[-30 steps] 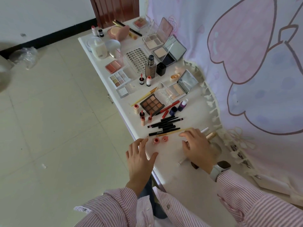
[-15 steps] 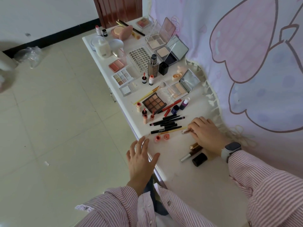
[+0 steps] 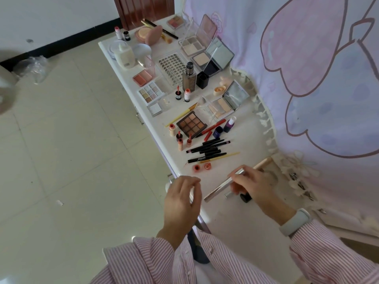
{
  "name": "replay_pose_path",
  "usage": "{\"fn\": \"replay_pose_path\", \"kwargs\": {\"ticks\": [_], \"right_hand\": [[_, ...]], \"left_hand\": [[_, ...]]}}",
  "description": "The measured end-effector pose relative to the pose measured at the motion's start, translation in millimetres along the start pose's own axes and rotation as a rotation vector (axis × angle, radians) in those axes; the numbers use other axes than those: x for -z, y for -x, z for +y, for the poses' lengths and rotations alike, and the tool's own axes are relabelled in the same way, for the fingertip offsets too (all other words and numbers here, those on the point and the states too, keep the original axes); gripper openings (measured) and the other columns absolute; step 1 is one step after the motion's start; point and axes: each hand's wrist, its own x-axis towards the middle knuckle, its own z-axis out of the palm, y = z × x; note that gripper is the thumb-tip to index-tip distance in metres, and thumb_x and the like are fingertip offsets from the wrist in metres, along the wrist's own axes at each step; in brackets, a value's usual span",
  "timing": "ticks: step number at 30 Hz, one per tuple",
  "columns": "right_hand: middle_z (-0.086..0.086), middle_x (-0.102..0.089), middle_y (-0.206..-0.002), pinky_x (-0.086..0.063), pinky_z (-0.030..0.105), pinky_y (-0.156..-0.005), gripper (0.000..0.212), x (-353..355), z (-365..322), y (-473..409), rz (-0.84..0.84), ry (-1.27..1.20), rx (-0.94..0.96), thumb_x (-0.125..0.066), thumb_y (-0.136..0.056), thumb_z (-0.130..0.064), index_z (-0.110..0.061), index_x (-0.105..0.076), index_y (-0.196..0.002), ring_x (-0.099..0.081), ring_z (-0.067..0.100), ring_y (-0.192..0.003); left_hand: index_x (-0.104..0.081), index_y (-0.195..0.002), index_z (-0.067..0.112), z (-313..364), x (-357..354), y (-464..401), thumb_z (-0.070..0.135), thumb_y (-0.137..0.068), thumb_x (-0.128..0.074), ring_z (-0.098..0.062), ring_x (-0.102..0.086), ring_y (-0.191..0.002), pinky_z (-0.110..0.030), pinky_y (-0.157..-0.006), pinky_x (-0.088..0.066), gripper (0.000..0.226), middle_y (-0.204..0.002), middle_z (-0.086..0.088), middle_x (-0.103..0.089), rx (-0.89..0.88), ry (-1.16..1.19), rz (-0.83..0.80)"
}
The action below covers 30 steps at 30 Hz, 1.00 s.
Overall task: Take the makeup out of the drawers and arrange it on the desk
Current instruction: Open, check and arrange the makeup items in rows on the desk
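Note:
My right hand (image 3: 254,184) pinches a long silver makeup tube (image 3: 220,186), lifted at a slant above the near end of the white desk (image 3: 235,226). My left hand (image 3: 181,203) hovers over the desk's front edge, fingers loosely curled and holding nothing. Under the right hand lie a small black cap (image 3: 245,198) and part of another tube. A beige brush handle (image 3: 263,163) pokes out beyond the right hand. A row of black pencils (image 3: 207,149) and two small red caps (image 3: 202,167) lie just beyond the hands.
Farther along the desk lie a brown eyeshadow palette (image 3: 192,124), open mirrored compacts (image 3: 225,103), a foundation bottle (image 3: 189,78), small bottles and a white lotion bottle (image 3: 124,56). A pink curtain (image 3: 307,68) hangs along the right. Tiled floor (image 3: 71,150) lies to the left.
My right hand drew back from the pencil row toward me and lifted the silver tube off the desk. My left hand rose slightly and its fingers curled.

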Motion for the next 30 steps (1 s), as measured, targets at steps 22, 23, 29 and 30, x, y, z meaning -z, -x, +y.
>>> {"fn": "replay_pose_path", "kwargs": {"ticks": [22,23,29,30], "right_hand": [[-0.017,-0.057,-0.081,-0.040,0.011,-0.064,0.015,-11,13,8,-0.222,0.370,0.362,-0.045,-0.087,-0.020,-0.031,-0.055,-0.083,-0.052,0.002,-0.072],[-0.015,-0.056,-0.083,-0.042,0.013,-0.065,0.013,-10,13,7,-0.231,0.371,0.372,-0.048,-0.088,-0.021,-0.031,-0.055,-0.084,-0.053,0.003,-0.076],[0.000,-0.063,-0.075,-0.045,0.024,-0.060,0.013,-9,9,-2,-0.086,0.538,0.295,-0.043,-0.095,-0.026,-0.029,-0.054,-0.089,-0.053,0.012,-0.060],[-0.002,-0.059,-0.076,-0.043,0.020,-0.059,0.012,-8,8,-1,-0.117,0.530,0.316,-0.043,-0.095,-0.022,-0.031,-0.052,-0.096,-0.051,0.009,-0.061]], "left_hand": [[-0.029,-0.055,0.023,23,0,-12,0.049,-0.090,-0.046,-0.009,-0.033,-0.045,-0.019,-0.046,-0.023,0.047,-0.048,0.006,-0.034,0.264,-0.074,-0.649],[-0.028,-0.055,0.023,22,1,-14,0.050,-0.090,-0.046,-0.009,-0.032,-0.045,-0.019,-0.046,-0.022,0.048,-0.048,0.006,-0.033,0.257,-0.103,-0.665],[-0.027,-0.056,0.025,28,4,-15,0.052,-0.090,-0.043,-0.008,-0.031,-0.045,-0.016,-0.046,-0.023,0.046,-0.050,0.008,-0.034,0.186,-0.213,-0.732],[-0.026,-0.057,0.025,28,3,-16,0.052,-0.090,-0.043,-0.008,-0.031,-0.045,-0.016,-0.046,-0.023,0.046,-0.051,0.008,-0.034,0.205,-0.206,-0.727]]}}
